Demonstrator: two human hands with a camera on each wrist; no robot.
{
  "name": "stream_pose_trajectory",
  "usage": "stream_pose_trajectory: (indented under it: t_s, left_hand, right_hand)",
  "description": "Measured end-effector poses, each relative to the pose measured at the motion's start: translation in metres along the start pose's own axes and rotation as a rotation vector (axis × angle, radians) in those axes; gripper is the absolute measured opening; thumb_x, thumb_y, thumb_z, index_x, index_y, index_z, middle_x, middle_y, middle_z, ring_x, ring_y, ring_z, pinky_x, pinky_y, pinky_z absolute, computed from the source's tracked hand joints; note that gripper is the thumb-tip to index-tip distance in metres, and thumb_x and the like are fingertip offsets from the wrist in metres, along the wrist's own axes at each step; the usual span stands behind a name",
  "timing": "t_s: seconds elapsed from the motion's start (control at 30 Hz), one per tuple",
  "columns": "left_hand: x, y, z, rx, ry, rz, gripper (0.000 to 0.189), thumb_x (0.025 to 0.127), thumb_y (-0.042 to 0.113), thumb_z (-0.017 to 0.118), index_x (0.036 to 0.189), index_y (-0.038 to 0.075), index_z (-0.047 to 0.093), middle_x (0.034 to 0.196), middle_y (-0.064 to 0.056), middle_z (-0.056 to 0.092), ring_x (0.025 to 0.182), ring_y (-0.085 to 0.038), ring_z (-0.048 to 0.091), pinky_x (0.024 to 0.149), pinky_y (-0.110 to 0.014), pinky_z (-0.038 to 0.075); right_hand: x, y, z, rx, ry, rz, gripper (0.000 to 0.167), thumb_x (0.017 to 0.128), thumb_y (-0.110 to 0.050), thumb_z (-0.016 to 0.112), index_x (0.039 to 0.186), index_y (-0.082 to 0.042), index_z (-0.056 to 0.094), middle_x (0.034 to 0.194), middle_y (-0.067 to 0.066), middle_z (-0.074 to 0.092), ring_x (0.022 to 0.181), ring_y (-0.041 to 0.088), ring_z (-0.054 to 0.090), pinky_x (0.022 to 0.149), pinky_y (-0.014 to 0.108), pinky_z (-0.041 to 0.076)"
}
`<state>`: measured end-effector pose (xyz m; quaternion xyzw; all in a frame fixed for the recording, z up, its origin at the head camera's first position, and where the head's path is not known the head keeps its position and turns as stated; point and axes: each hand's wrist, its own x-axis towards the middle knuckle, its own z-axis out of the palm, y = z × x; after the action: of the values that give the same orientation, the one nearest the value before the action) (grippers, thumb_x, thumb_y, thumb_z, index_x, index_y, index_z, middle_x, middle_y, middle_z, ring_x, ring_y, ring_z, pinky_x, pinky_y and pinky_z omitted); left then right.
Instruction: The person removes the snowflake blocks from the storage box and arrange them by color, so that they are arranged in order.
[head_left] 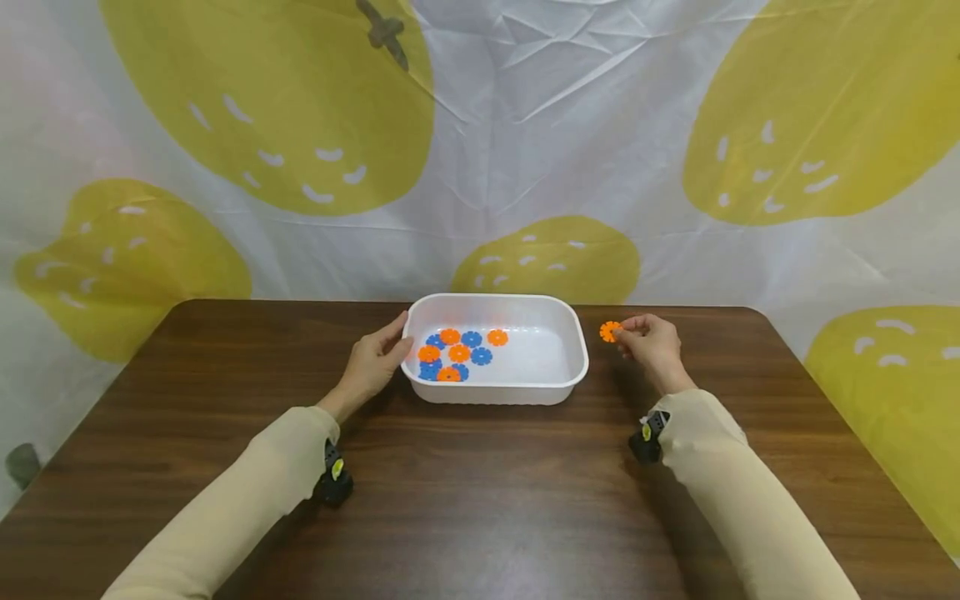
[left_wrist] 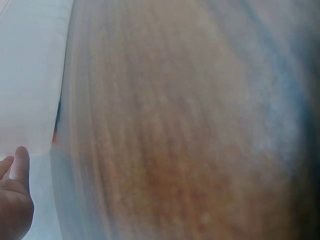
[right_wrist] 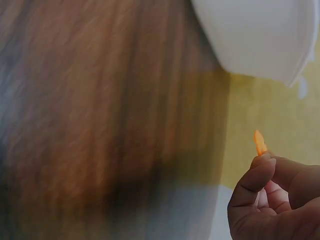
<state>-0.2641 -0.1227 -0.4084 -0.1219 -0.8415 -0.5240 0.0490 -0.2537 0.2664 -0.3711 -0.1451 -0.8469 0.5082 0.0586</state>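
Observation:
A white plastic tub (head_left: pixel 525 392) sits on the table with several flat, notched disc pieces inside, such as an orange notched disc (head_left: pixel 497 337) and a blue notched disc (head_left: pixel 482 357). At the tub's left end my left hand (head_left: pixel 369 365) holds the rim, thumb at the edge and fingers along the outer wall. Right of the tub, my right hand (head_left: pixel 651 346) pinches another orange notched disc (head_left: pixel 609 332) between thumb and fingertips. The right wrist view shows this disc edge-on, standing up from the fingertips (right_wrist: pixel 265 165).
The brown wooden table (head_left: pixel 480 500) extends around the tub. Behind its far edge hangs a white cloth (head_left: pixel 337 258) printed with large yellow fruit. A dark wrist device (head_left: pixel 335 483) is strapped to the left wrist, and a similar device (head_left: pixel 647 437) to the right.

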Motion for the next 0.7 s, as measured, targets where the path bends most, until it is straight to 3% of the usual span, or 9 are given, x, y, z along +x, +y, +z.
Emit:
stream_pose_trajectory:
  t_s: [0.7]
  left_hand:
    - [-0.002, 0.003, -0.001, 0.026, -0.007, -0.003, 0.049, 0.094, 0.015, 0.056, 0.14, 0.005, 0.043, 0.144, -0.012, 0.042, 0.126, -0.029, 0.047, 0.104, -0.04, 0.039]
  right_hand:
    - [0.0, 0.023, -0.012, -0.082, -0.036, 0.036, 0.024, 0.088, -0.005, 0.062, 0.106, 0.01, 0.057, 0.068, -0.005, 0.059, 0.053, 0.002, 0.056, 0.05, 0.018, 0.051]
